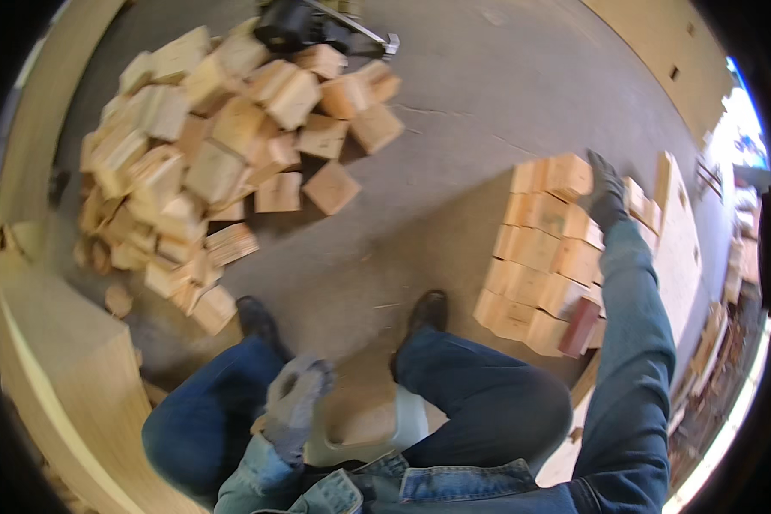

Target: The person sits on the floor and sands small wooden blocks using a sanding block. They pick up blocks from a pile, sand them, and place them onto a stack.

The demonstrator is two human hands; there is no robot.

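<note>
My right hand (pixel 606 190), in a grey glove, reaches forward to the far end of a neat stack of pale wooden blocks (pixel 531 244). Its fingers are stretched out beside a block (pixel 569 176) at the stack's far edge; whether they touch it I cannot tell. Close to my lap, over my left thigh, is my left hand (pixel 293 401), also gloved. It is blurred, and its fingers look bent; no object shows in it. A reddish-brown block (pixel 580 327) stands out at the near right of the stack.
A large loose heap of wooden blocks (pixel 231 128) lies at the left on the grey floor (pixel 437 86). Behind it is a black tool with a metal bar (pixel 287 24). Wooden panels stand at the left (pixel 68 360) and right (pixel 678 240). Scrap wood (pixel 702 360) lies farther right.
</note>
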